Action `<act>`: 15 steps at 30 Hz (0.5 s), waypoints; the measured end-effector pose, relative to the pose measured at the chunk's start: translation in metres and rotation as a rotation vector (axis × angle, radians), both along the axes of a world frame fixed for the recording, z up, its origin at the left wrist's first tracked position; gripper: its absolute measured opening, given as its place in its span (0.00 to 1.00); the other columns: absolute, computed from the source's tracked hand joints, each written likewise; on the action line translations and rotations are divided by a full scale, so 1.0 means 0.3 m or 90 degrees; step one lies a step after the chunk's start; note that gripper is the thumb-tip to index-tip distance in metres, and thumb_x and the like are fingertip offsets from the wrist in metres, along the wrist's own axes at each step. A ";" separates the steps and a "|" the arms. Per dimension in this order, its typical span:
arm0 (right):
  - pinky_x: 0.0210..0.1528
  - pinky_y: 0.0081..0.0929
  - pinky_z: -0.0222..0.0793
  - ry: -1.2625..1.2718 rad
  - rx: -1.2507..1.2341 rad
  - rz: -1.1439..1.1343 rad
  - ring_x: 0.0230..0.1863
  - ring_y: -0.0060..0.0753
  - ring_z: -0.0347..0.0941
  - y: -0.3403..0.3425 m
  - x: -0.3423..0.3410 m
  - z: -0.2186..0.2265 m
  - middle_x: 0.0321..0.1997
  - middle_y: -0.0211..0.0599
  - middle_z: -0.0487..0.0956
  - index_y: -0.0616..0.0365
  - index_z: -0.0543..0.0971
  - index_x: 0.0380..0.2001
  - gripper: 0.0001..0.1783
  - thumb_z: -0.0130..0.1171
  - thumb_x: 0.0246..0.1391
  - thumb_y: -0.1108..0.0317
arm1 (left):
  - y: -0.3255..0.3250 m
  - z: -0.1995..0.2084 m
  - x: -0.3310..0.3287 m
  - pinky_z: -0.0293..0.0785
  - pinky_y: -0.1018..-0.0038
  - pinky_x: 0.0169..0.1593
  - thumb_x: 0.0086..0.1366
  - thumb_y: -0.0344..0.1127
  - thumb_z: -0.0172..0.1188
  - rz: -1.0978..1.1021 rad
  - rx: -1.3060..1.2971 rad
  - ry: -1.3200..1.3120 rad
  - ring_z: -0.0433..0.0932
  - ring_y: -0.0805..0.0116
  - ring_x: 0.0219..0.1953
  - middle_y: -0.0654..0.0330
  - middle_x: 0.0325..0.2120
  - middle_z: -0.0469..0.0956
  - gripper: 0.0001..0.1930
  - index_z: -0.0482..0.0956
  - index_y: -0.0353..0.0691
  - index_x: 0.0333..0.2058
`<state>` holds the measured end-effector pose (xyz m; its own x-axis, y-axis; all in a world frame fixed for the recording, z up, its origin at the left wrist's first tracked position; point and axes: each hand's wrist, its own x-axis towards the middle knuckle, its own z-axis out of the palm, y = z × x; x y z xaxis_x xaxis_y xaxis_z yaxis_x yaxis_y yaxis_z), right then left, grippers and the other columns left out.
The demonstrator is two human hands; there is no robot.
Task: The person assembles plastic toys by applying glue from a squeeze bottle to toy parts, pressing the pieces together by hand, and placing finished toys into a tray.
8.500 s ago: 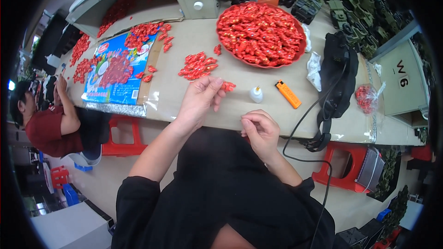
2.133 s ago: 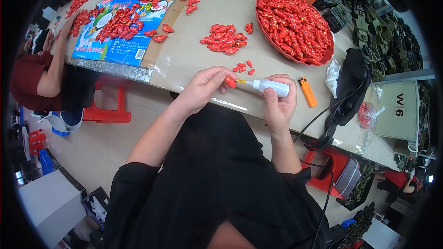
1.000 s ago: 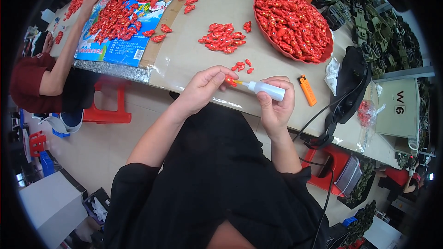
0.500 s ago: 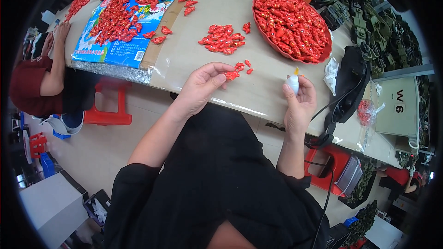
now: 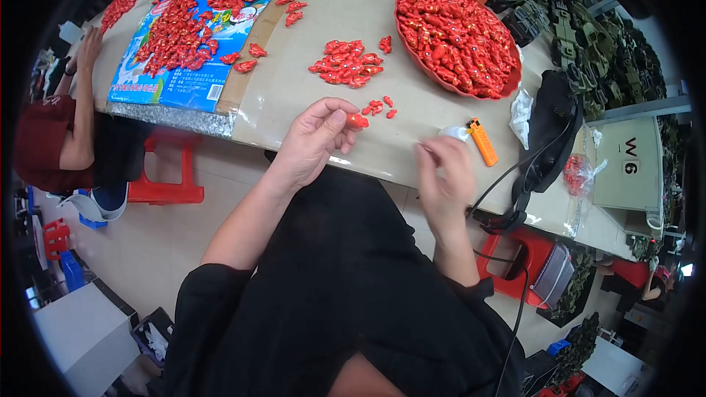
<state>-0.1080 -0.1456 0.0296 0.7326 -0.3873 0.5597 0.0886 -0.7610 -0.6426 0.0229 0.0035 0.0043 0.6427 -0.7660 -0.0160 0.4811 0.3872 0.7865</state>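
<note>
Bottle [image 5: 454,133] set beside lighter [image 5: 483,143], hands [image 5: 316,140] near table edge [image 5: 382,172], bare tabletop [image 5: 401,148] between.

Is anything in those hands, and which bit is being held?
The left hand pinches a small shiny red piece by its left end, between thumb and fingers. The right hand is too blurred to be sure.

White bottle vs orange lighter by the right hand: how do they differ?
Colour: the white bottle has a pale body and yellowish tip; the orange lighter is mostly orange.
Shape: the bottle looks rounded; the lighter is long and slim.
Visibility: the bottle is partly hidden behind the blurred right hand; the lighter shows nearly whole.
Shared: both are close to that hand, near each other.
</note>
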 end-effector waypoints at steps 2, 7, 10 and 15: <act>0.31 0.27 0.65 0.039 -0.005 0.009 0.28 0.35 0.69 0.023 0.072 -0.004 0.30 0.39 0.70 0.63 0.73 0.29 0.06 0.55 0.42 0.79 | 0.007 -0.002 0.000 0.65 0.82 0.29 0.63 0.34 0.43 -0.007 -0.009 0.010 0.68 0.79 0.26 0.61 0.29 0.72 0.10 0.69 0.36 0.38; 0.31 0.29 0.66 0.201 -0.004 -0.022 0.28 0.43 0.70 0.010 0.161 -0.021 0.30 0.44 0.69 0.63 0.73 0.30 0.06 0.52 0.45 0.77 | 0.009 0.009 -0.001 0.65 0.83 0.28 0.64 0.37 0.42 -0.017 -0.008 0.053 0.67 0.80 0.25 0.63 0.27 0.71 0.12 0.69 0.35 0.39; 0.32 0.33 0.66 0.244 0.003 -0.032 0.30 0.47 0.70 0.012 0.170 -0.015 0.31 0.45 0.69 0.61 0.72 0.31 0.07 0.51 0.45 0.76 | 0.013 0.011 -0.002 0.64 0.83 0.27 0.64 0.38 0.41 -0.015 0.009 0.058 0.67 0.80 0.24 0.63 0.26 0.71 0.13 0.69 0.35 0.39; 0.23 0.19 0.67 0.204 0.420 0.096 0.23 0.25 0.70 0.016 0.130 -0.028 0.27 0.36 0.73 0.63 0.71 0.32 0.07 0.51 0.50 0.71 | 0.021 0.018 -0.006 0.65 0.82 0.26 0.64 0.39 0.42 -0.037 -0.024 0.095 0.67 0.80 0.24 0.63 0.26 0.71 0.14 0.69 0.34 0.39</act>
